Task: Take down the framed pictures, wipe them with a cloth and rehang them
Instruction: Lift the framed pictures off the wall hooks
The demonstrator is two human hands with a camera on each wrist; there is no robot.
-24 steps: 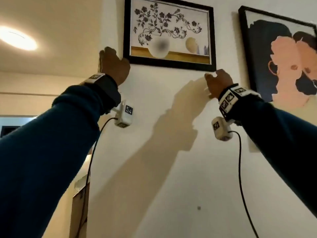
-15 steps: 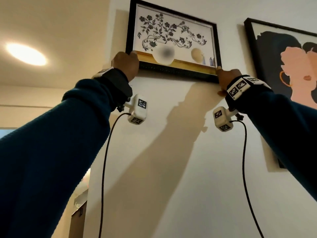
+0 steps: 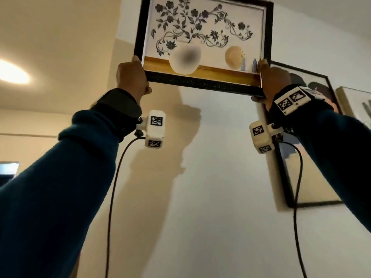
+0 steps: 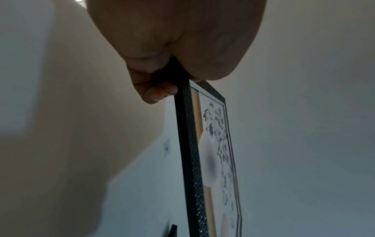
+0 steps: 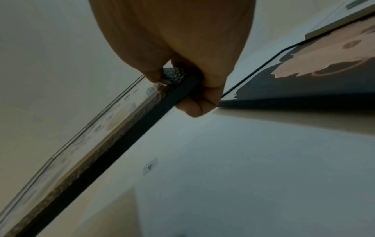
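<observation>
You are holding the floral framed picture (image 3: pixel 203 40) up against the wall (image 3: pixel 210 177), your left hand (image 3: pixel 131 77) wrapping its lower left corner and your right hand (image 3: pixel 273 81) wrapping its lower right corner, fingers curled behind the black moulding and thumbs lying on the front in both grips. The picture is sitting high on the wall, to the left of the portrait picture (image 3: pixel 313 177), and both wrist views are showing it standing off the plaster, with a small adhesive hook (image 4: pixel 167 147) lying bare on the wall behind it, so I am judging that it is coming free of its hanger rather than resting on it. To do this step well, you are wanting to keep both corners level while you are drawing the frame straight away from the wall and then lowering it, since a one-sided pull is likely to twist it. Keep your thumbs on the moulding and off the glass (smears there are only making more wiping). Your right hand is working just beside the portrait picture's edge, so steer slightly left while coming down to avoid knocking it. The wrist cables (image 3: pixel 112 197) are hanging below your arms; be watching that the frame's lower edge is not catching them. No cloth is in view.
</observation>
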